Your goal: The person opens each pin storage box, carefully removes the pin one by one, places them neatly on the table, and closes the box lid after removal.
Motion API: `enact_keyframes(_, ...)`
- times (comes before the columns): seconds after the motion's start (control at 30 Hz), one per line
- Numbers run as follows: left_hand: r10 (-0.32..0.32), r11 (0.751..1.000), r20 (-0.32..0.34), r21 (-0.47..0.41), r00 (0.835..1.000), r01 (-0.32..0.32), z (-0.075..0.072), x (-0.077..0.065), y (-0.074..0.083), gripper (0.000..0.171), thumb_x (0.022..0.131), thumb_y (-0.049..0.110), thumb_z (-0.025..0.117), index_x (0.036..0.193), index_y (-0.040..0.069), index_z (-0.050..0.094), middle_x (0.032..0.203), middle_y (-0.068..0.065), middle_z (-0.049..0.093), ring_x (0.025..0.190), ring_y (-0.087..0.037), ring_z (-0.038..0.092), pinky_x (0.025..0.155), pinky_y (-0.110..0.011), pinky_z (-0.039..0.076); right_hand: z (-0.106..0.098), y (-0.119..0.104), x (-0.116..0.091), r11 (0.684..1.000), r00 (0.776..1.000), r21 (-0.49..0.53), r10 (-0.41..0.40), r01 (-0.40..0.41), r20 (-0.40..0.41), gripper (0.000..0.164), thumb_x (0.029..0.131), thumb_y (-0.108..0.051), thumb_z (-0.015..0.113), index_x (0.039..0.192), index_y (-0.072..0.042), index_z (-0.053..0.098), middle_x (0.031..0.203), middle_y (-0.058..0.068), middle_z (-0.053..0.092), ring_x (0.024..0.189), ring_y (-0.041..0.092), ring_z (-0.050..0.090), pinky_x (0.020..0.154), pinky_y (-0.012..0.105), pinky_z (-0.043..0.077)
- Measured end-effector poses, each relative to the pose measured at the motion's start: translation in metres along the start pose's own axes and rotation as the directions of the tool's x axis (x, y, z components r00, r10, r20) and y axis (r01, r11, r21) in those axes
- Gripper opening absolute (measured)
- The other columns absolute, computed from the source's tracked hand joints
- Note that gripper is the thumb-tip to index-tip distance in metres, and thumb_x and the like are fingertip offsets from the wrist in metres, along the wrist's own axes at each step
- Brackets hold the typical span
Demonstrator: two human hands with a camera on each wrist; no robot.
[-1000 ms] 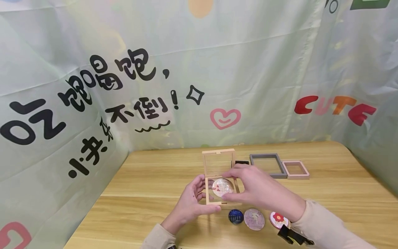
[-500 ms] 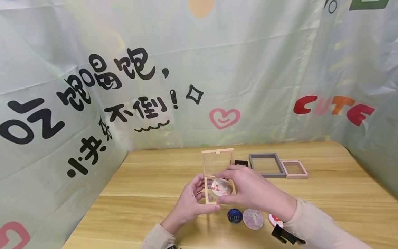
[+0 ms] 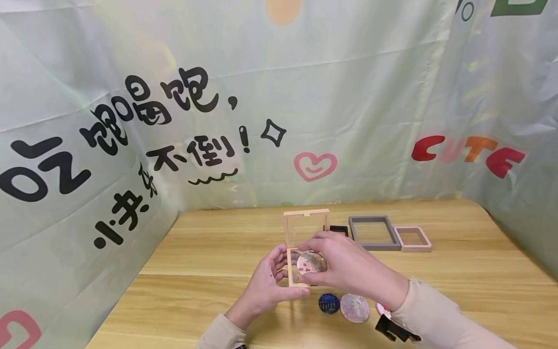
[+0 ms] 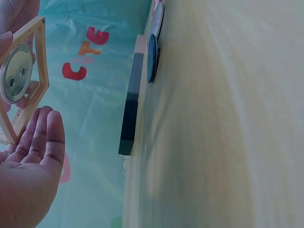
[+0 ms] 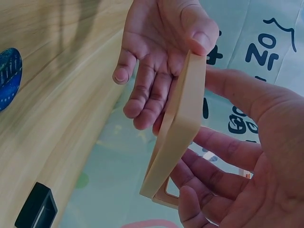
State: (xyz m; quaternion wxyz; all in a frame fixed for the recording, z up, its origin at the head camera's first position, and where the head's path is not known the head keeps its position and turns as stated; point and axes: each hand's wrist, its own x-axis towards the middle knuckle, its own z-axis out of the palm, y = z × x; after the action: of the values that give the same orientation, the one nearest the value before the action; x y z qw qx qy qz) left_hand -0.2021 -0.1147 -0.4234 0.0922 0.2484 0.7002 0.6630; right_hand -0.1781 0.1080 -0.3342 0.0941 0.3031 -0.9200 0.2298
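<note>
In the head view my left hand grips a beige hinged display frame by its left side and lower corner, above the table. Its lid stands raised at the back. My right hand reaches over the frame and pinches a round printed badge between thumb and fingers, within the lower half. The left wrist view shows the badge's metal back inside the frame. From the right wrist, the frame's edge appears side-on, with the left thumb against its corner.
Near the front lie a dark blue badge, a lilac badge and a red-and-white badge, the last partly behind the right sleeve. Behind stand a black frame, a grey frame and a pink frame. A printed curtain backs the table.
My right hand has shifted slightly left over the frame, and the badge's print looks turned within its grip. The left hand and frame have barely moved.
</note>
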Motion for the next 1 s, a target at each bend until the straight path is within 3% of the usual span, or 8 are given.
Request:
enact_keyframes(0.47,-0.004,1.000,-0.015,0.008,1.000,0.005,-0.0016,-0.0001,0.0010,0.082,0.078,0.005,0.090,0.149,0.005,0.049,0.142,-0.019,0.064,0.125,-0.026,0.065,0.107,-0.045,0.060,-0.0025,0.0024,0.0028,1.000,1.000,-0.023,-0.021,0.021,0.020,0.036,0.086,-0.033,0.089,0.118,-0.019,0.082,0.116,-0.003,0.077,0.104,0.016,0.072,0.084,0.038,0.062)
enact_keyframes(0.83,-0.008,1.000,-0.021,0.010,1.000,0.008,-0.0042,0.0011,0.0006,0.080,0.078,0.006,0.091,0.148,0.006,0.050,0.141,-0.016,0.064,0.127,-0.032,0.063,0.105,-0.038,0.061,0.0007,0.0048,0.0069,1.000,1.000,0.004,-0.027,0.027,0.005,0.031,0.083,-0.030,0.090,0.113,-0.023,0.084,0.106,-0.009,0.072,0.085,0.004,0.060,0.068,0.023,0.047)
enact_keyframes(1.0,-0.013,1.000,-0.022,0.014,1.000,0.014,-0.0065,0.0015,0.0001,0.080,0.078,0.006,0.091,0.146,0.005,0.051,0.141,-0.017,0.064,0.126,-0.029,0.063,0.107,-0.041,0.060,0.0029,0.0051,0.0089,0.999,0.999,0.009,-0.034,0.034,-0.032,0.027,0.082,-0.028,0.087,0.109,-0.025,0.084,0.101,-0.011,0.071,0.079,0.001,0.056,0.066,0.021,0.047)
